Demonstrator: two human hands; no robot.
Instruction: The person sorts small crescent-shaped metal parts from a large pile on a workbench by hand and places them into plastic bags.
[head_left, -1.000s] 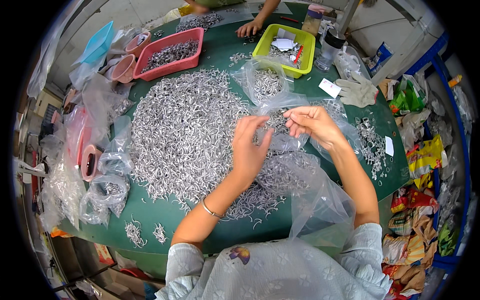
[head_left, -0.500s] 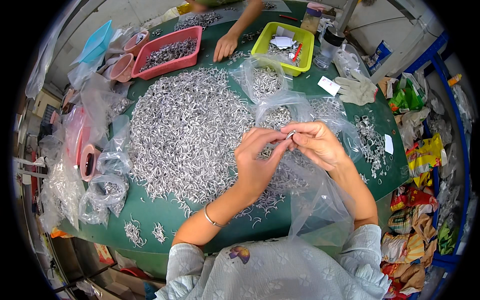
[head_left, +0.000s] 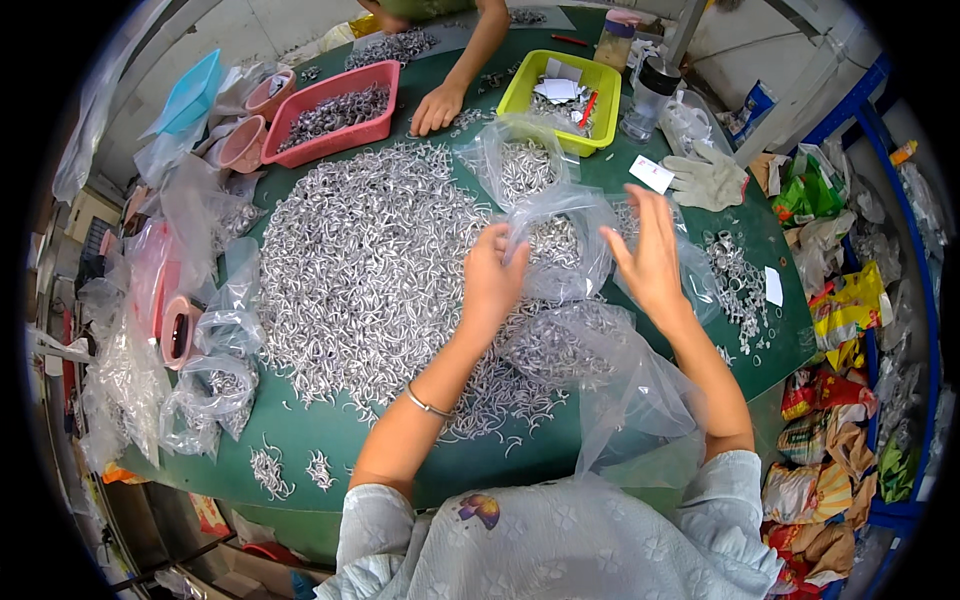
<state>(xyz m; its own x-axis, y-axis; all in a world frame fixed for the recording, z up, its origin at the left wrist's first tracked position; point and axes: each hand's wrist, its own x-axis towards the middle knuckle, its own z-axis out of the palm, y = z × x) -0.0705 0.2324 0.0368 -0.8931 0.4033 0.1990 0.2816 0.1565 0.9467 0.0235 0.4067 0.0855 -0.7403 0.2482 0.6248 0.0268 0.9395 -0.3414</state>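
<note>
A broad pile of small curved silver metal pieces (head_left: 360, 270) covers the middle of the table. My left hand (head_left: 490, 285) is at the left rim of a clear plastic bag (head_left: 570, 285) holding more pieces; its thumb and fingers are apart, slightly blurred. On the bag's other side, my right hand (head_left: 648, 255) is raised with fingers stretched and spread, holding nothing. Another open bag of pieces (head_left: 530, 170) stands just beyond. Nearer me, a filled clear bag (head_left: 570, 345) lies on its side, its loose plastic reaching toward my right forearm.
A pink basket (head_left: 335, 150) and a yellow-green basket (head_left: 605, 140) stand farther back. Across the table, another person's hand (head_left: 437, 108) rests by scattered pieces. A work glove (head_left: 708, 178) and ring-shaped pieces (head_left: 740, 290) lie at right. Plastic bags (head_left: 130, 390) crowd the left edge.
My hands have parted and moved away from me over the bag. The small metal piece between my fingertips is no longer seen there. The other person's hand has shifted slightly left.
</note>
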